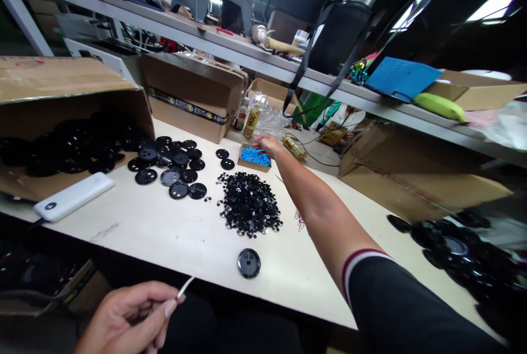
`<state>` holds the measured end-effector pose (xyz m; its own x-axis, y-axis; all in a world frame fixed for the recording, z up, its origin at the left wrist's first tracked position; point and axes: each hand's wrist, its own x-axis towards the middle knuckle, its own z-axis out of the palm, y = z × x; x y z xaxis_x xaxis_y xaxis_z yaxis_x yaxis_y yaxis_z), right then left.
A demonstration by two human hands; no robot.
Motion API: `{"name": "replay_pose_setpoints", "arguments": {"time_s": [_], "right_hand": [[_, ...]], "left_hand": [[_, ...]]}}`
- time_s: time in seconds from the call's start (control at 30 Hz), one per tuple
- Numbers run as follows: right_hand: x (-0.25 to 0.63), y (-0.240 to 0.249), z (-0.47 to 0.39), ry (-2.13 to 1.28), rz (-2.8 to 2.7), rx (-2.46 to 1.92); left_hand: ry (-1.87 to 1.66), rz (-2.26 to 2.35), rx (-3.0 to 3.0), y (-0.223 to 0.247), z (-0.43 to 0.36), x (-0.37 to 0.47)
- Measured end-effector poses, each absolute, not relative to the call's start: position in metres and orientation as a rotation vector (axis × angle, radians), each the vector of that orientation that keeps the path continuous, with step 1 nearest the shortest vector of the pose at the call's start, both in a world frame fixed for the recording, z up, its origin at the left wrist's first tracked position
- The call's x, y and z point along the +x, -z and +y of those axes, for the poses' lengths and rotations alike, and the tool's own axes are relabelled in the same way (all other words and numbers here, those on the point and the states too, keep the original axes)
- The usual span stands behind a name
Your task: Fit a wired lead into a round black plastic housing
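My left hand (134,315) is at the table's front edge, thumb and forefinger pinched on a thin white strip (186,286) that sticks out to the upper right. Across the table, my right hand (267,144) reaches over a small cardboard box (254,166) of little blue pieces (256,156). Its fingers look apart, with nothing visible in them. Nearer to me is a heap of small black parts (249,203). One round black disc (249,263) lies alone near the front edge, bearing small parts on its face.
Several black discs (179,159) lie left of the heap, before a tipped carton (69,77) full of more. A white power bank-like device (74,196) rests at the left. Black discs (457,247) also crowd the right side. A shelf (230,46) runs above the back.
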<state>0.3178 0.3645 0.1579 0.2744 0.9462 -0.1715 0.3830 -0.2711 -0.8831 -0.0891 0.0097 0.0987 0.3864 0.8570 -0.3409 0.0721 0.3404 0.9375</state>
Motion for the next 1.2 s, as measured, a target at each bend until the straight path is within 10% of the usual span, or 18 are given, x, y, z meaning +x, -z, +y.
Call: {"name": "replay_pose_setpoints", "arguments": {"time_s": [0.63, 1.2], "right_hand": [[0.187, -0.155, 0.066, -2.168, -1.433, -0.911], [0.219, -0.138, 0.029, -1.972, -1.407, -1.233]], "left_hand": [[-0.548, 1.005, 1.164, -0.138, 0.03, -0.04], [-0.484, 1.087, 1.232, -0.135, 0.016, -0.009]]}}
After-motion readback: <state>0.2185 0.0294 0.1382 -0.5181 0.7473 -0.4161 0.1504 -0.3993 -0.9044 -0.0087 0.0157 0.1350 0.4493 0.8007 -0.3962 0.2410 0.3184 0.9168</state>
